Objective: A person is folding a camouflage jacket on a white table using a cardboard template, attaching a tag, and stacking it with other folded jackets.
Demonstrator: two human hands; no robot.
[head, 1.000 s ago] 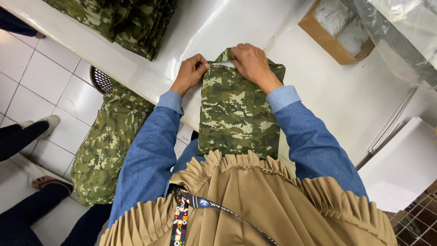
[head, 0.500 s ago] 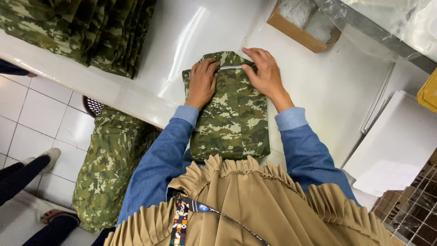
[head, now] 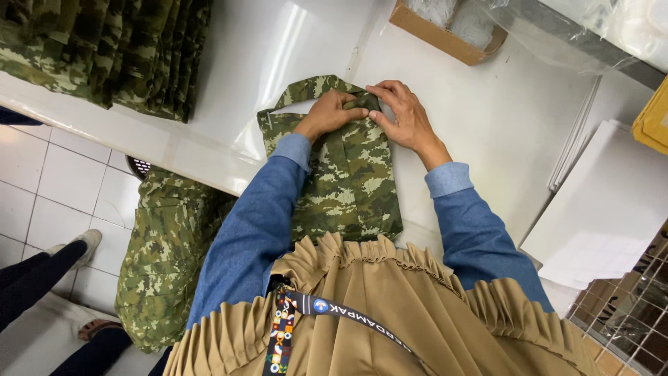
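A: Camouflage garment (head: 341,174) lies on the white table (head: 501,125), folded to a narrow strip; both hands meet at its far end, at twelve o'clock.

B: Grip?

A: Left hand (head: 332,115) and right hand (head: 400,115) curl their fingers, pinching the top fold. The upper part looks unfinished.

B: Around?

A: Stacked camouflage pieces (head: 104,49) at ten o'clock, cardboard box (head: 445,31) at one; nothing blocks the hands.

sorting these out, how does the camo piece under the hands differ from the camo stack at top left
The piece lies alone and flat, partly hanging over the table edge; the stack holds many folded pieces packed side by side. Both hands, left and right, press the piece's top end; nothing touches the stack. Both share the same green camouflage print.
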